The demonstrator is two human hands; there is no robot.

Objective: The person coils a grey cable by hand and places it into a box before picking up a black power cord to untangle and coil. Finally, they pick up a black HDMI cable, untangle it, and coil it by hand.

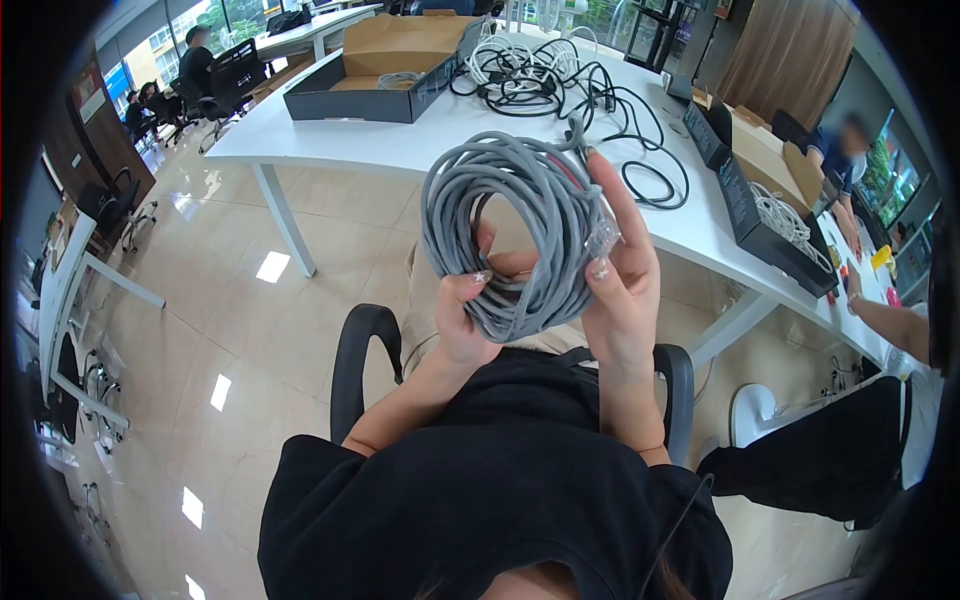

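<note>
Beneath the white table (390, 145), a glossy tiled floor (230, 310) was seen; on that table, tangled cables (520, 97) and an open box (342, 107) were laid. Before the table's edge, the grey cable coil (560, 250) was gripped by left hand (466, 322) and right hand (624, 290).

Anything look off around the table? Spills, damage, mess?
Mainly the tangle of black and white cables on the table: loose, overlapping loops, unlike the bundled grey cable coil in the left hand and right hand. No spill or damage visible.
</note>
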